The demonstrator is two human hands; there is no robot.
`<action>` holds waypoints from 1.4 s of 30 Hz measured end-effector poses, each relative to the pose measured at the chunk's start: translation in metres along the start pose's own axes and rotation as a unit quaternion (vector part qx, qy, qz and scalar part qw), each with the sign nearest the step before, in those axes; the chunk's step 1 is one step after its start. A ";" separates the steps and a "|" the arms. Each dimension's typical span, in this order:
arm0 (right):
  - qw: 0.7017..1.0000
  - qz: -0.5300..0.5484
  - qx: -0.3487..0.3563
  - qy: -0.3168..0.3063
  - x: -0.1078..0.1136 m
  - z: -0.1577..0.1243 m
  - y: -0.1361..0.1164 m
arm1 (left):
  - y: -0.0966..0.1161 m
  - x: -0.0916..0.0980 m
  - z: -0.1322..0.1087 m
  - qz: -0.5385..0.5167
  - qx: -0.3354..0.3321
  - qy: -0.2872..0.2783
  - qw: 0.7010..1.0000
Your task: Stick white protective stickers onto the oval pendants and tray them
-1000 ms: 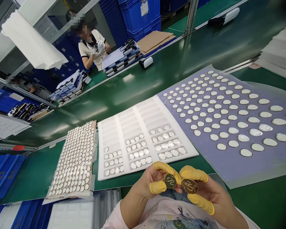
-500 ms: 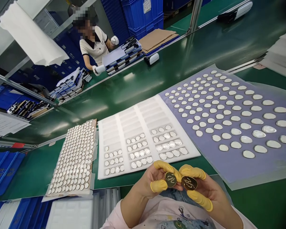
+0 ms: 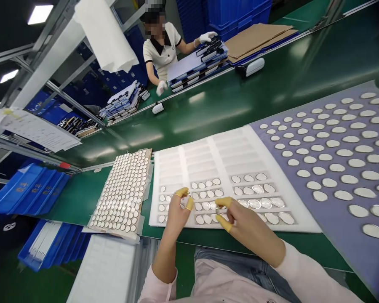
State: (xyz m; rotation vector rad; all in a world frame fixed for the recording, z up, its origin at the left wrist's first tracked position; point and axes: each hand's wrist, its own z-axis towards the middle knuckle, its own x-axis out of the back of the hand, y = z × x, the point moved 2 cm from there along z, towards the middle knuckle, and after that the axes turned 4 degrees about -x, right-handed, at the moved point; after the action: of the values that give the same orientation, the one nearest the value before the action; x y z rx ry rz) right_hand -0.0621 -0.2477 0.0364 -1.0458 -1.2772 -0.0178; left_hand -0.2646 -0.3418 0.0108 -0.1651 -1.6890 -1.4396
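Where you are: at a green belt (image 3: 208, 244) on a factory floor, with a second belt (image 3: 303, 71) running beyond it.

Across from you: a co-worker (image 3: 161, 54) in white gloves, one hand at stacked blue-edged packs (image 3: 197, 63), near cardboard sheets (image 3: 255, 38) and blue crates (image 3: 236, 12).

To your left: blue bins (image 3: 28, 189) on the far side of a white tray (image 3: 104, 269) at the belt's near edge.

On your right: a lilac sheet (image 3: 262, 143) on the belt, laid with rows of pale ovals (image 3: 344, 152).

On your left: a brown-edged card (image 3: 148, 159), packed with small pale discs (image 3: 123, 189), just beside the foam tray.

Before you: a white foam tray (image 3: 233, 147), its silver discs (image 3: 257, 189) lying in grey-lined rows along the near side, in three columns.

Your left hand (image 3: 177, 214): above the tray's left rows, fingers drawn together; you cannot tell whether it holds anything or touches the foam.

Your right hand (image 3: 246, 221): above the middle rows, thumb and forefinger almost closed around a small glint; it is too small to tell whether that is a disc.

Fingertips: yellow cots (image 3: 182, 192) cover them on both hands.
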 end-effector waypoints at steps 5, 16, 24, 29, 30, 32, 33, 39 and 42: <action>0.995 -0.075 0.053 -0.036 -0.027 0.079 -0.043 | -0.024 0.022 0.027 0.286 0.043 0.030 0.957; 0.982 -0.166 0.070 -0.052 -0.073 0.134 -0.059 | -0.038 0.032 0.042 0.329 0.064 0.000 0.942; 0.971 -0.190 0.141 -0.045 -0.083 0.131 -0.054 | -0.042 0.030 0.035 0.343 0.063 -0.011 0.937; 0.966 -0.204 0.159 -0.027 -0.081 0.119 -0.057 | -0.039 0.025 0.036 0.357 0.051 -0.013 0.933; 0.966 -0.204 0.159 -0.023 -0.081 0.118 -0.056 | -0.037 0.024 0.036 0.359 0.047 -0.012 0.932; 0.967 -0.201 0.159 -0.017 -0.078 0.116 -0.055 | -0.034 0.023 0.036 0.362 0.039 -0.008 0.931; 0.967 -0.198 0.157 -0.014 -0.077 0.116 -0.055 | -0.032 0.023 0.036 0.364 0.036 -0.004 0.931; 0.974 -0.161 0.158 0.017 -0.047 0.092 -0.057 | -0.009 0.019 0.039 0.347 -0.016 0.056 0.936; 0.981 -0.133 0.122 0.067 -0.014 0.056 -0.036 | 0.020 -0.004 0.041 0.303 -0.080 0.059 0.948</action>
State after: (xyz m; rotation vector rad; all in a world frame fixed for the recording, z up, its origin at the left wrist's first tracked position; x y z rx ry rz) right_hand -0.1291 -0.2389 0.0434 -0.6483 -1.2530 -0.1309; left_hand -0.2719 -0.2986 0.0249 -0.6192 -1.2642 -1.0867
